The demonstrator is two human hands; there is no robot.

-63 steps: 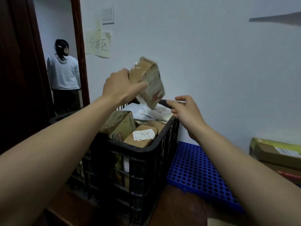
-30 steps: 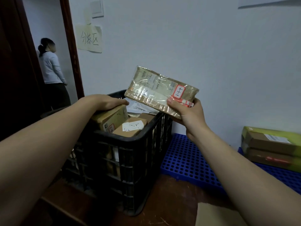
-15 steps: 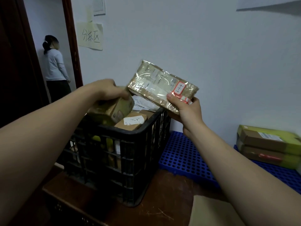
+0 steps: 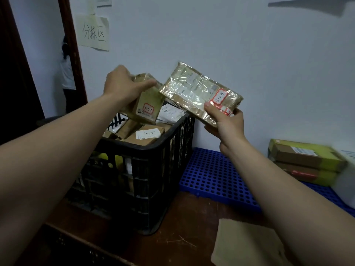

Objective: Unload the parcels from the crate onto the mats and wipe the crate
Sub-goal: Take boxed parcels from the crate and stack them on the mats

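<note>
Now | left hand (image 4: 123,85) grips box (image 4: 148,106) | right hand (image 4: 225,124) grips packet (image 4: 197,91)

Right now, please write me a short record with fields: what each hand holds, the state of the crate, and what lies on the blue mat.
left hand: grips small parcel labelled 3-3-5, above the black plastic crate
right hand: holds flat tape-wrapped parcel, in the air by the crate's right side
crate contents: several brown parcels inside
blue perforated mat: right of the crate; two stacked parcels at its right end
</note>
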